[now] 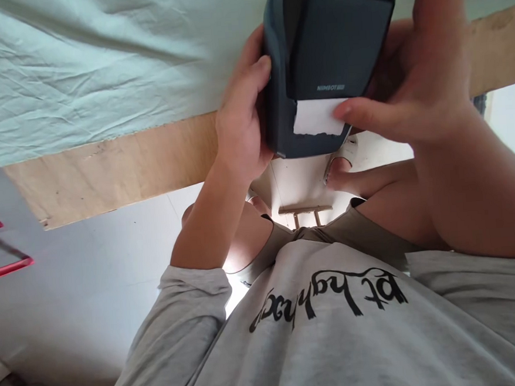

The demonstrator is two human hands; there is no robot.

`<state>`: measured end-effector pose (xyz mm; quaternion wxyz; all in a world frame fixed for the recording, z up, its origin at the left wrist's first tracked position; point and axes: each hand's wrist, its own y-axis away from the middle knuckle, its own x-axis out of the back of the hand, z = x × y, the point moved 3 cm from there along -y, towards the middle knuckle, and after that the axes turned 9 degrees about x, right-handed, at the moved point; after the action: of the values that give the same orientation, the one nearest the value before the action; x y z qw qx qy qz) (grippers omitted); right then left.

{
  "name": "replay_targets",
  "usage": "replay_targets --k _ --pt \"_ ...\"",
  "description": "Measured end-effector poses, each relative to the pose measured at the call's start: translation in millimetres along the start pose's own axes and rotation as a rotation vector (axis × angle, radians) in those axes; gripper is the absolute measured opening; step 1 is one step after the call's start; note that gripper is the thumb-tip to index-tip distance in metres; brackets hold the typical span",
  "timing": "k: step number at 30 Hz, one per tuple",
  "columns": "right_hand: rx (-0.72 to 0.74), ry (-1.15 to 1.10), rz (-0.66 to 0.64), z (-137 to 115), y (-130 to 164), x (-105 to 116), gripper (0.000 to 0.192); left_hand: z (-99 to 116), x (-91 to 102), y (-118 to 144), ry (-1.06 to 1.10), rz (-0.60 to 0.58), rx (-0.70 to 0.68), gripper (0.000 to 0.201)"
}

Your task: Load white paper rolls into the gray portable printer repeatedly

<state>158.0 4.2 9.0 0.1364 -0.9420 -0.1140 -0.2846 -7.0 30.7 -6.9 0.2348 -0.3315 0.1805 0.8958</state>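
The label (317,118) sticks out of the slot of the dark printer (326,47), which you hold between both hands above your lap, just off the table (105,162) edge. Your left hand (241,123) wraps the printer's side; keep that clamp firm. Your right hand (409,88) has its thumb on the label's edge. Pull it sideways along the tear edge, in my judgement, not straight out.

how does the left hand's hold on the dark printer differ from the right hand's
The left hand wraps the side of the dark printer, fingers curled on its edge; the right hand reaches around the other side. The left hand touches only the casing, while the right hand's thumb presses the white label at the slot. Both grips bear on the printer, held above the table edge.
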Motion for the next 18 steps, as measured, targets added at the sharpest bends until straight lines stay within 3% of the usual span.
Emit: replay_targets --k 4,9,13,18 --pt "0.138 0.007 -0.010 -11 -7 1 0.092 1 0.5 0 0.093 0.040 0.028 0.023" --pt "0.038 0.095 0.064 -27 -5 13 0.066 -2 -1.5 0 0.007 0.040 0.059 0.021" --pt "0.038 0.210 0.077 -31 2 18 0.076 -1 -2.7 -1 -0.001 0.009 0.072 0.023" --pt "-0.015 0.354 0.068 -36 10 15 0.072 0 -6.8 0 -0.036 0.031 0.055 0.022"
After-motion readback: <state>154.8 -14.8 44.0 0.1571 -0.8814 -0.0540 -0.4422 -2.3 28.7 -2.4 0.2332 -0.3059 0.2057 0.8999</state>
